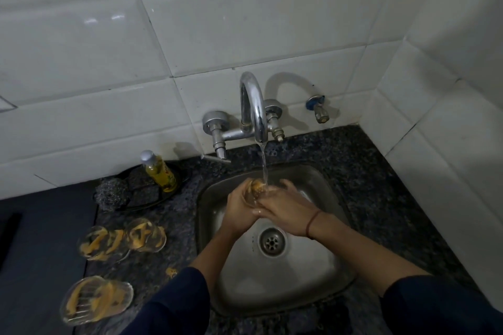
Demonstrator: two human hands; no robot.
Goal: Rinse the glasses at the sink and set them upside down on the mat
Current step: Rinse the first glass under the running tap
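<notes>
Steel sink (313,280), tap (253,106) running: left hand (241,205) and right hand (285,208) both clasp the glass (255,189) under the stream (263,163). Best to tilt and turn it so water sweeps out the orange residue. Grip firm, wet glass slips.

The wall tiles (245,22) are glossy white with thin dark grout lines. The tap (251,106) is shiny silver chrome; the valve (317,107) beside it has a blue ring. The worktop (381,185) is black stone speckled with grey. The sink (272,288) is dull steel grey. The glass (255,189) is clear with yellow-orange markings, like the other glasses (104,243). The bottle (160,173) is yellow with a silver cap, and the scourer (111,194) is metallic grey. The mat (40,253) is plain dark slate-grey. The 2 sleeves (174,304) are navy, and the wrist thread (313,223) is reddish-brown.
</notes>
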